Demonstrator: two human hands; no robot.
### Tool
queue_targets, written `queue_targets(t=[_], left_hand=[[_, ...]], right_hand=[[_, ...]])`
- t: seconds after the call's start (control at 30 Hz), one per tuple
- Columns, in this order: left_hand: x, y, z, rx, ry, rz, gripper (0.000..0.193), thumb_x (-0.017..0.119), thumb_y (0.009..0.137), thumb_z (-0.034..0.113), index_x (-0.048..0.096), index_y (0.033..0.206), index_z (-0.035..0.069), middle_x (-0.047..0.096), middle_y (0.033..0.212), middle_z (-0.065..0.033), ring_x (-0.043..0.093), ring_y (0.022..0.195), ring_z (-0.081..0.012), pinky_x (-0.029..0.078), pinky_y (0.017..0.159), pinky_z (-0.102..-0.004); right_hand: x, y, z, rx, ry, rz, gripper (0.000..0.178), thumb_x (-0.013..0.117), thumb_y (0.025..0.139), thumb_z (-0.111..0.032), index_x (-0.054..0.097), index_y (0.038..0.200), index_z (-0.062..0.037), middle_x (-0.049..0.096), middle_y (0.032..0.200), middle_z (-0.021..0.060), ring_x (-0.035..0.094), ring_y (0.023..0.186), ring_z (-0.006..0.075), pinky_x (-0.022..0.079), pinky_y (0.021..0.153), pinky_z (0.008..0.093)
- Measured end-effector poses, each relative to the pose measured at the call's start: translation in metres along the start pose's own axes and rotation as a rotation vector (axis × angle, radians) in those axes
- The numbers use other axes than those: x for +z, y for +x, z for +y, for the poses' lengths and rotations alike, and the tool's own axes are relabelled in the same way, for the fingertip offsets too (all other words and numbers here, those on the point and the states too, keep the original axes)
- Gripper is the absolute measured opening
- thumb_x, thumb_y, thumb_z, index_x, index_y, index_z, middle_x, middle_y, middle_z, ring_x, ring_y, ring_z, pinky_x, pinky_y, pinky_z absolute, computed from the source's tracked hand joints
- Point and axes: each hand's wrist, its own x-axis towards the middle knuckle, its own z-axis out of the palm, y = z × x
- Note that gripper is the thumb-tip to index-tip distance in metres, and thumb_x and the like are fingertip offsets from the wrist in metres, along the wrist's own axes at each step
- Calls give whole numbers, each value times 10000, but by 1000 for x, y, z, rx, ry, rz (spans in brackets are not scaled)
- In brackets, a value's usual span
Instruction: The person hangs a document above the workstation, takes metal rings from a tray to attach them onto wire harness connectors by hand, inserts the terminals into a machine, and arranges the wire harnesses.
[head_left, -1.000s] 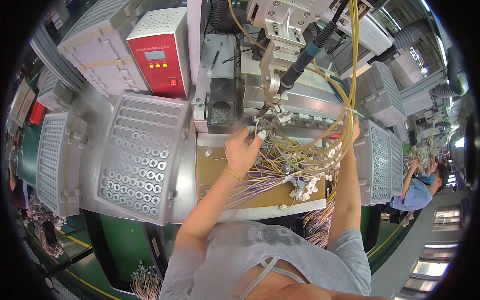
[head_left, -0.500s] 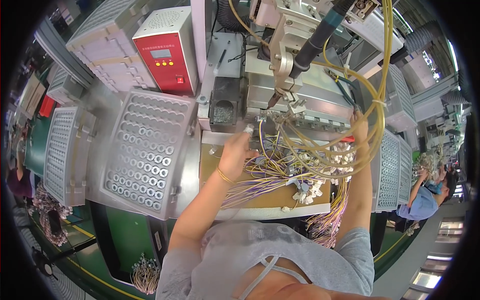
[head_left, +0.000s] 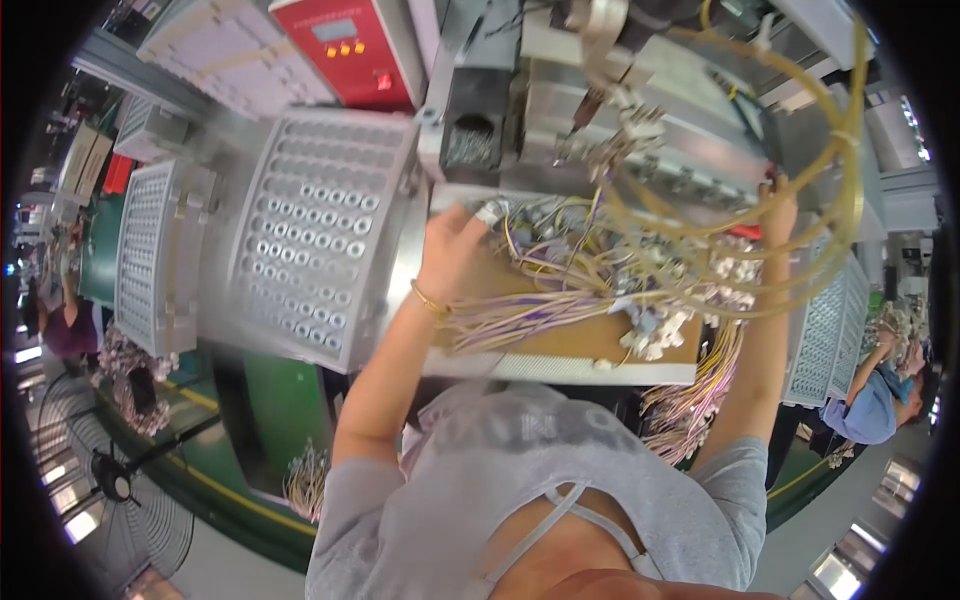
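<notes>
My left hand [head_left: 452, 250], wearing a yellow band at the wrist, is over the left end of a brown work board [head_left: 560, 345]. White shows at its fingertip, beside a pile of yellow and purple wires with white connectors [head_left: 570, 260]; motion blur hides whether the fingers grip anything. On the far right, my right hand [head_left: 778, 215] is closed at the right end of a long metal fixture [head_left: 680, 130]; what its fingers hold is hidden. Pliers [head_left: 742, 100] lie on the fixture near that hand. A brown-tipped tool [head_left: 587, 110] hangs above the fixture's left part.
Yellow tubes [head_left: 850, 140] loop over the right hand and wires. At left stands a clear tray of metal rings [head_left: 310, 230], beneath a red-fronted control box [head_left: 345, 50]. A dark block with a round recess [head_left: 475, 130] adjoins the fixture. Another person [head_left: 860, 405] sits at far right.
The whole view has shifted, with the bench higher in the picture. My left hand has drawn away from the fixture's left corner. My right hand stays at the fixture's right end.
</notes>
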Motion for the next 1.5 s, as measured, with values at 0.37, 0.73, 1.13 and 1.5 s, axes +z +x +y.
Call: queue_targets(t=[0.37, 0.73, 1.13, 1.5], left_hand=[[-63, -64, 6, 507, 1078, -129, 296, 649, 631, 91, 635, 925, 121, 467, 710, -79, 462, 711, -276, 405, 629, -358], [-70, -64, 28, 771, 926, 28, 99, 551, 575, -42, 514, 647, 16, 441, 609, -104, 460, 560, -281, 392, 503, -354], [-221, 45, -18, 423, 1667, 957, 275, 617, 672, 260, 612, 859, 58, 547, 799, -144, 505, 790, -331, 387, 763, -418], [-71, -52, 21, 38, -197, 74, 316, 550, 800, 20, 505, 1112, 0, 583, 968, -58, 581, 794, -127, 476, 598, -223]], right_hand=[[1, -21, 27, 160, 248, -127, 359, 501, 816, -130, 458, 1154, -17, 578, 952, 193, 583, 836, 293, 453, 694, 357], [-76, -126, -330, -252, 929, -545, 366, 593, 706, -122, 523, 1040, 8, 554, 1001, 199, 531, 959, 331, 414, 820, 373], [-60, -111, -353, 169, 1254, -724, 122, 534, 780, -45, 573, 883, 8, 485, 628, -41, 403, 558, 17, 331, 479, 186], [-58, -108, -355, 94, 1251, -747, 94, 572, 774, -78, 575, 810, 9, 509, 652, -29, 426, 578, 30, 353, 493, 206]])
